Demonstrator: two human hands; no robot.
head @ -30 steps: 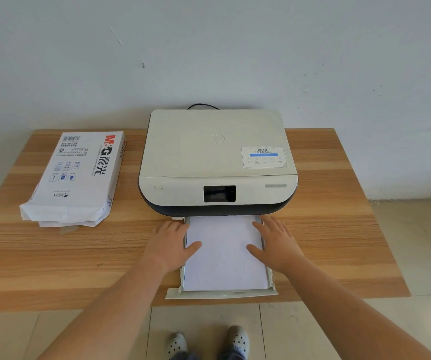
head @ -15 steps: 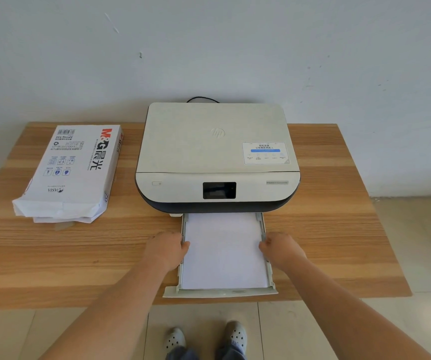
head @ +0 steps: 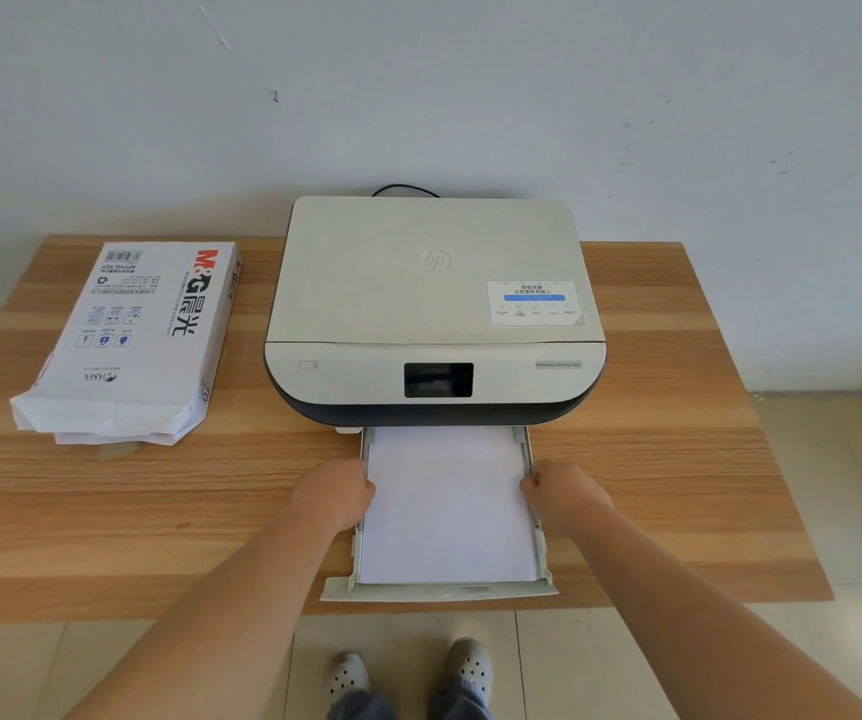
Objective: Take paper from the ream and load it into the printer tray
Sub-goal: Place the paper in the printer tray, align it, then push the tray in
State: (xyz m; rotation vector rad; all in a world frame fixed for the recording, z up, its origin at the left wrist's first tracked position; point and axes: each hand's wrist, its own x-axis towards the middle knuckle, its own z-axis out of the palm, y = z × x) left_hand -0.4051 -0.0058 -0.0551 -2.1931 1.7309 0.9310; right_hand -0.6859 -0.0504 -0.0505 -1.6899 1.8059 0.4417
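A white printer stands at the back middle of the wooden table. Its tray is pulled out toward me, past the table's front edge, and holds a stack of white paper. My left hand grips the tray's left side rail with curled fingers. My right hand grips the right side rail the same way. The opened ream, in a white wrapper with red and black print, lies on the table to the left of the printer.
A black cable runs behind the printer along the white wall. Tiled floor lies to the right and below the table. My feet in light shoes stand under the tray's front end.
Both hands went from lying flat on the paper's edges to curling around the tray's side rails. The camera view shifted slightly downward.
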